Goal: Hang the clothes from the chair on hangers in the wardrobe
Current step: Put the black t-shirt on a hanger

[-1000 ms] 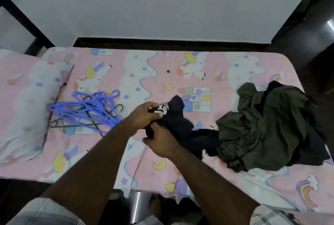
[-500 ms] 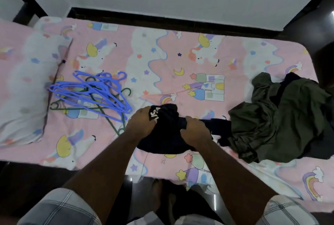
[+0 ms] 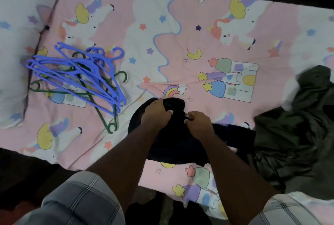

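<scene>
At the far left a pillow (image 3: 12,72) lies on the bed (image 3: 162,31), and just beside it the hangers (image 3: 79,72) sit in a loose heap, blue ones over green, hooks and bars crossed through one another. That tangle is the likeliest trouble: pulling one hanger out would probably drag others with it or knock them off the near edge. Right of the heap, at the middle of the bed's near edge, the left hand (image 3: 156,112) grips the bunched top of a black garment (image 3: 173,145), fingers curled into the cloth, and the right hand (image 3: 197,122) pinches a fold close beside it. The cloth is crumpled, so its neck opening cannot be made out; a hanger pushed in blind could catch a sleeve or go in crooked. Its right end reaches the green pile (image 3: 296,129) of clothes at the far right, so lifting the garment may tug that pile toward the edge.
</scene>
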`<state>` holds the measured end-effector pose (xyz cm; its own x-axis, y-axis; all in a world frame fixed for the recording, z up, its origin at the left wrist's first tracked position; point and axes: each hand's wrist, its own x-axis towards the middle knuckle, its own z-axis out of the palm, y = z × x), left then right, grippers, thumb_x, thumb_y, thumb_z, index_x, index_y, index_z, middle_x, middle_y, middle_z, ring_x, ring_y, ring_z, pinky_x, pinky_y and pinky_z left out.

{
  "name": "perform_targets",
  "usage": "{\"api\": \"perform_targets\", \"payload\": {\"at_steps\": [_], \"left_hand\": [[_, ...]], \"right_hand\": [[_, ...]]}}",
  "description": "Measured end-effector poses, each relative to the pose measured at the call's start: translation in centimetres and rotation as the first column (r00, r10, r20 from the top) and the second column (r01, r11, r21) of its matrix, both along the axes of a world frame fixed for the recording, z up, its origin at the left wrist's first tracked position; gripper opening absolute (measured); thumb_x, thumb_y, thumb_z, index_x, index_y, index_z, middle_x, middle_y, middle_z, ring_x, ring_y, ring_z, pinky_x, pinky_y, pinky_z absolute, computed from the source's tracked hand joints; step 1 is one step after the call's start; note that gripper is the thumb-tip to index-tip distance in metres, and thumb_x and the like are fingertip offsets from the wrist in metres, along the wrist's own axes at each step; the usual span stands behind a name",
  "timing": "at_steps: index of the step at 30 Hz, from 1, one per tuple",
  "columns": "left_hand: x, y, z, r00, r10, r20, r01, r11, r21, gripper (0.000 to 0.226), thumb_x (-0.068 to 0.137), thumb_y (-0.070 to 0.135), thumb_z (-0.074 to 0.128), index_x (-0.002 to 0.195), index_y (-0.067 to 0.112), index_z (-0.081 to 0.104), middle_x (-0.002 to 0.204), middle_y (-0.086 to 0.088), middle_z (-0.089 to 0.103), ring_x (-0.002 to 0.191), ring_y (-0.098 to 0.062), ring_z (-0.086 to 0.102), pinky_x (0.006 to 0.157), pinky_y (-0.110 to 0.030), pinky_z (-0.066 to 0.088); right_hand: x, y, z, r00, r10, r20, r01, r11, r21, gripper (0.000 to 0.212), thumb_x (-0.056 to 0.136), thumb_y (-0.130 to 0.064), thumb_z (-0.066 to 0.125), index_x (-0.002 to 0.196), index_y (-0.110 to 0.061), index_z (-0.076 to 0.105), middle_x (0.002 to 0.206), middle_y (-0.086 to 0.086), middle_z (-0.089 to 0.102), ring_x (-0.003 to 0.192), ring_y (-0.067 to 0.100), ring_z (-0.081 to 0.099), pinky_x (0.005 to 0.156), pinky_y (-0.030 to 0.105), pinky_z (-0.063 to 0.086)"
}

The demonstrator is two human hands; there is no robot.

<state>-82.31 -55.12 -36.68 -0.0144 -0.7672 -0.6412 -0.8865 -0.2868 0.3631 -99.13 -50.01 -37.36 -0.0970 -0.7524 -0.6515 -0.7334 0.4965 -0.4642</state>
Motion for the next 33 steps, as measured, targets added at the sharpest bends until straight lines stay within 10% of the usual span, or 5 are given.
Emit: {"api": "perform_targets", "payload": {"at_steps": [4,8,13,19,33], "left_hand": [[-0.4,-0.9,-2.9,0.997,0.064,0.033,-0.065,0.997,0.045,0.059,0.091,0.033,0.062,0.144,0.014,0.043,0.135,-0.011,0.057,0.127,-0.035,0.052,0.099,-0.046,0.047],[0.4,-2.9,-1.5,0.969,0.216,-0.122,-0.23,0.967,-0.11,0.031,0.086,0.014,0.058,0.112,0.022,0.072,0.108,0.006,0.072,0.106,-0.018,0.065,0.09,-0.026,0.046],[2.7,-10.6,3.7,0.827,0.456,-0.328,-0.56,0.715,-0.418,0.023,0.088,0.008,0.058,0.1,0.024,0.068,0.099,0.007,0.069,0.098,-0.02,0.067,0.081,-0.023,0.045],[2.7,-14.7,3.7,0.93,0.356,-0.088,-0.365,0.879,-0.308,0.047,0.091,0.018,0.061,0.138,0.018,0.052,0.138,-0.004,0.057,0.125,-0.027,0.055,0.102,-0.037,0.044],[4.2,-16.8,-4.5,0.998,-0.027,0.054,0.039,0.97,-0.239,0.043,0.093,0.025,0.05,0.135,0.026,0.059,0.151,-0.004,0.045,0.133,-0.033,0.046,0.109,-0.048,0.041]], "right_hand": [[1.3,-1.4,-2.6,0.994,-0.075,0.082,0.078,0.996,-0.034,0.042,0.096,-0.021,0.061,0.137,-0.01,0.058,0.131,0.009,0.065,0.121,0.028,0.059,0.099,0.029,0.043],[0.8,-3.7,-2.5,0.983,-0.174,0.05,0.18,0.975,-0.134,0.023,0.093,-0.019,0.059,0.107,-0.009,0.075,0.104,0.007,0.073,0.091,0.02,0.063,0.076,0.02,0.038],[-4.7,-11.2,2.7,0.717,-0.664,0.212,0.693,0.646,-0.32,0.022,0.082,-0.035,0.063,0.093,-0.019,0.072,0.086,0.001,0.074,0.083,0.027,0.07,0.085,0.04,0.055],[-6.9,-14.7,5.1,0.924,-0.376,0.064,0.379,0.885,-0.272,0.031,0.092,-0.029,0.065,0.119,-0.012,0.069,0.116,0.003,0.072,0.11,0.022,0.064,0.095,0.027,0.044],[1.3,-16.3,-2.3,0.993,-0.096,-0.061,0.077,0.962,-0.262,0.026,0.094,-0.028,0.061,0.109,-0.009,0.072,0.106,0.01,0.073,0.101,0.03,0.065,0.086,0.032,0.049]]}}
